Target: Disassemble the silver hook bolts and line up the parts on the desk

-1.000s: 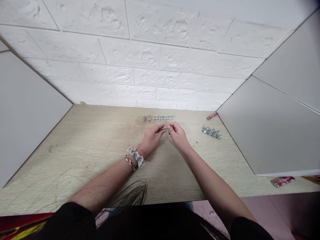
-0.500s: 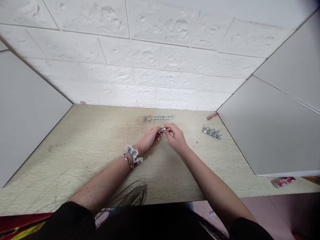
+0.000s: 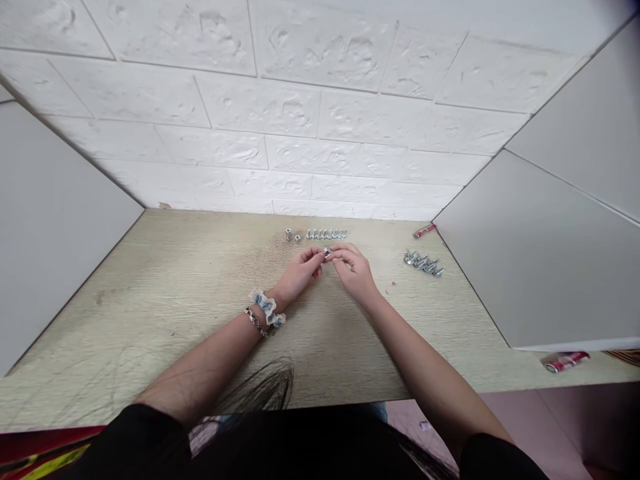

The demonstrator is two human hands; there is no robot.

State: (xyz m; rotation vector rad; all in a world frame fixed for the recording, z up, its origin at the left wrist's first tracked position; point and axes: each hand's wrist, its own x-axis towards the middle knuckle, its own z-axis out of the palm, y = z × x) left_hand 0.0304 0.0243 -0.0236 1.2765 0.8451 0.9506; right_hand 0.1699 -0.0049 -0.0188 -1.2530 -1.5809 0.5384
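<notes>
My left hand (image 3: 301, 270) and my right hand (image 3: 353, 269) meet over the middle of the wooden table (image 3: 165, 300). Both pinch one small silver metal part (image 3: 327, 252) between their fingertips. The fingers of each hand are closed around it. A row of several small silver nuts (image 3: 327, 235) lies just behind the hands, with two separate pieces (image 3: 293, 235) at its left end. A blue scrunchie and a chain bracelet (image 3: 264, 313) sit on my left wrist.
Several silver bolts (image 3: 424, 264) lie in a group to the right. A red and white tube (image 3: 424, 231) rests by the right panel, another (image 3: 564, 362) beyond its near end. Grey panels wall both sides, white brick stands behind.
The hands have shifted slightly away from me toward the row of nuts, still working the small metal part between their fingertips.
</notes>
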